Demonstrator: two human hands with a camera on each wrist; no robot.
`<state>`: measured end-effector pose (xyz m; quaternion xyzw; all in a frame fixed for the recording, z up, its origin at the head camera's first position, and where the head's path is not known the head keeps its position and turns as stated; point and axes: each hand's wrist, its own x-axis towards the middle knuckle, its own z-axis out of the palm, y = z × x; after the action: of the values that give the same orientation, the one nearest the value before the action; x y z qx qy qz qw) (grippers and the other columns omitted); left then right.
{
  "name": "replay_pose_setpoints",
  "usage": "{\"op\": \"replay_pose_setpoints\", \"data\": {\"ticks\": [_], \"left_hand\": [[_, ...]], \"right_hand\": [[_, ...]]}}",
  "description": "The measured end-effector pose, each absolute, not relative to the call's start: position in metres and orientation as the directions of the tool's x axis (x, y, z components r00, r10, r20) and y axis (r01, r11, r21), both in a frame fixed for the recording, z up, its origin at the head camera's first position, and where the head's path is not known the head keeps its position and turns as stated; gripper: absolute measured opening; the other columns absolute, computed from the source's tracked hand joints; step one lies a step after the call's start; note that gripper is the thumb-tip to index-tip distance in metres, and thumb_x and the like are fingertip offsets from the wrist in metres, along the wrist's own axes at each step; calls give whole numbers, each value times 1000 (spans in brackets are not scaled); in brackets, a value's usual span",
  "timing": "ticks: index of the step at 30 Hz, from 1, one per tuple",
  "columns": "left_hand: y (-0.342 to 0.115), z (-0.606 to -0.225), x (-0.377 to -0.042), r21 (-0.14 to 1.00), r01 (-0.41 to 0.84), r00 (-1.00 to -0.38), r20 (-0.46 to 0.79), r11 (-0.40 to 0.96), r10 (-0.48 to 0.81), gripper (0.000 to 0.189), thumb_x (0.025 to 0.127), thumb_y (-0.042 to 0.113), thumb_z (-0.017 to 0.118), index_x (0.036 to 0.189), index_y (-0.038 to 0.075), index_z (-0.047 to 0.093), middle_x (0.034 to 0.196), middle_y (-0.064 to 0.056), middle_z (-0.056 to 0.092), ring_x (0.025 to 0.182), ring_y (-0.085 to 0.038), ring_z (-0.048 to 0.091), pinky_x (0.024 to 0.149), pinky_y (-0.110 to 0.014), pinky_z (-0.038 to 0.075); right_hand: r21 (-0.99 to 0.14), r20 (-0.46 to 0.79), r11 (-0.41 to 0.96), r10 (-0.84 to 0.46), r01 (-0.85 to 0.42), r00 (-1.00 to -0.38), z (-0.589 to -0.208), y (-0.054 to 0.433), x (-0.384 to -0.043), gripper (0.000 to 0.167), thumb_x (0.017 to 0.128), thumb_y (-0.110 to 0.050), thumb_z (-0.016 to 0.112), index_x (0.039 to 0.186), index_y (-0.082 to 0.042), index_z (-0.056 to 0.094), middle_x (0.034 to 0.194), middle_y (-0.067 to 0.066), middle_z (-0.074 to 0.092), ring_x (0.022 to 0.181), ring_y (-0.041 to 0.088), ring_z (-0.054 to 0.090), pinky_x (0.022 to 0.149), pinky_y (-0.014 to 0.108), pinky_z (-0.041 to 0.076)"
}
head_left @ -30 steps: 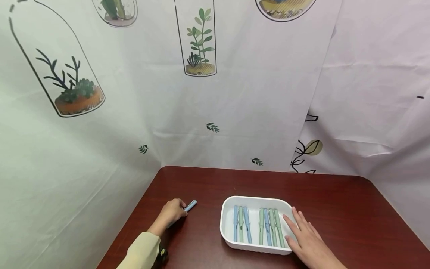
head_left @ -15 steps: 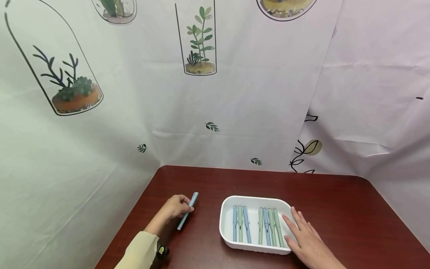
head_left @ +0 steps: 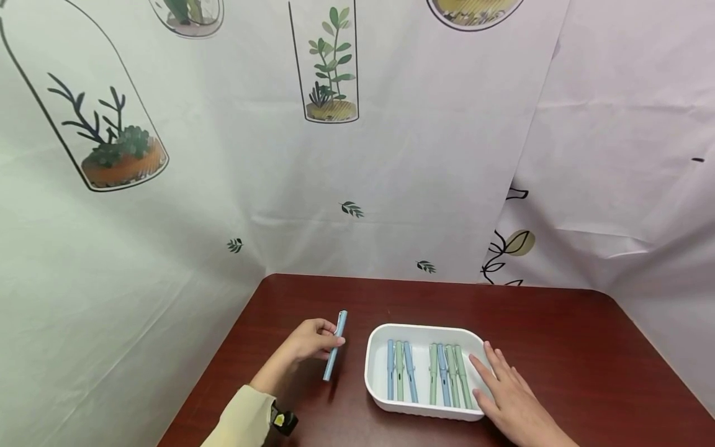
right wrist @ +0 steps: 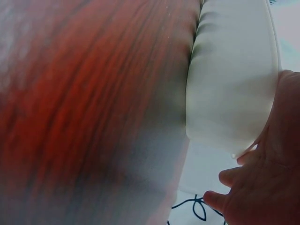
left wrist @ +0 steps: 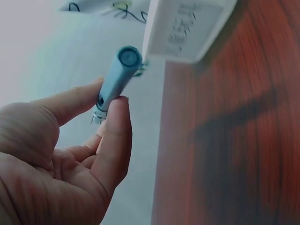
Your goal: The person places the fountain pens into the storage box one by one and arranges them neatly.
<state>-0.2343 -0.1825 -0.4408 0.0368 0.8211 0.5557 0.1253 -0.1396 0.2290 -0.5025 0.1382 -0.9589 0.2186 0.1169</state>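
Note:
My left hand pinches a light blue pen between thumb and fingers, left of the white tray. In the left wrist view the blue pen points its round end toward the camera, its clip near the fingers, and a shadow falls on the table. My right hand rests at the tray's right rim with its fingers spread. In the right wrist view that hand lies along the tray's outer wall. Inside the tray are two groups of pens: blue and green pens at left, mostly green pens at right.
A dark red wooden table carries the tray. White cloth printed with plants in jars hangs behind and at both sides. A black device is strapped at the left wrist, below a pale yellow sleeve.
My left hand has lifted the blue pen off the table and moved it right, toward the tray, turning it more upright in view. The right hand and the tray stay put.

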Motion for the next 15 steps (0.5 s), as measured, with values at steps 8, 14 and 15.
{"op": "replay_pose_setpoints", "data": {"ticks": [8, 14, 15], "left_hand": [[-151, -434, -233, 938, -33, -959, -127, 346, 253, 36, 87, 13, 80, 108, -9, 61, 86, -9, 63, 66, -14, 64, 64, -34, 61], [-128, -432, -228, 947, -40, -949, -136, 319, 284, 35, 89, 12, 78, 111, -9, 61, 86, -9, 64, 64, -14, 63, 59, -33, 60], [-124, -432, -227, 948, -43, -948, -139, 316, 286, 35, 89, 11, 78, 111, -9, 61, 87, -9, 65, 64, -14, 64, 60, -33, 60]], "right_hand": [[-387, 283, 867, -211, -313, -935, -502, 230, -139, 57, 97, -35, 67, 149, -18, 53, 164, 16, 29, 150, 39, 27, 116, 59, 26], [-366, 337, 863, -227, -350, -914, -504, 231, -139, 57, 96, -33, 67, 150, -18, 52, 164, 16, 30, 155, 28, 18, 125, 34, 0], [-368, 331, 862, -229, -348, -915, -504, 230, -139, 58, 96, -33, 67, 150, -18, 52, 164, 16, 30, 154, 30, 19, 126, 40, 4]]}}
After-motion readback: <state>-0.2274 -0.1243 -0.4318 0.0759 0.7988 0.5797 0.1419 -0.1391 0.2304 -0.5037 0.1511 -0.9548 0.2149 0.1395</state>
